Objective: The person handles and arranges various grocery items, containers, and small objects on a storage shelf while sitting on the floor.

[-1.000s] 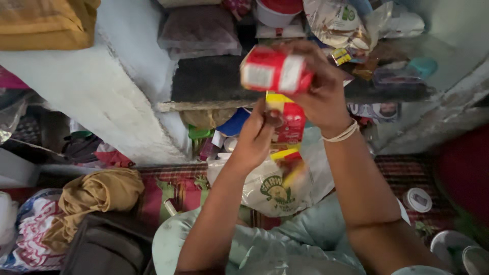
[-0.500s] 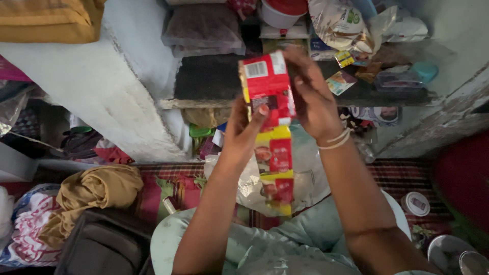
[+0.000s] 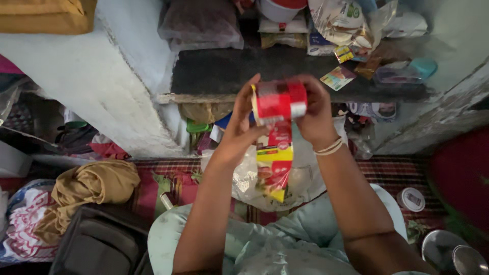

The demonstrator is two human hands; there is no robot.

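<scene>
Against the far left edge, a red-and-white patterned cloth (image 3: 23, 224) lies bunched on the floor, with a mustard-yellow cloth (image 3: 89, 186) heaped beside it and a dark bag (image 3: 99, 244) just below. Above them runs a whitewashed wall (image 3: 86, 97), which meets a dark stone shelf (image 3: 229, 71). At the middle, the left hand (image 3: 239, 127) has its fingers closed on the left side of a red-and-white packet (image 3: 280, 100), held up in front of the shelf's edge. A strip of red-and-yellow sachets (image 3: 274, 163) hangs down from the packet, over a clear plastic bag (image 3: 295, 183) on the lap. The right hand (image 3: 316, 114), with pale bangles (image 3: 328, 147) at the wrist, grips the packet's right side. Farther right, a small round white lid (image 3: 411, 198) rests on the red checked mat (image 3: 387, 170).
</scene>
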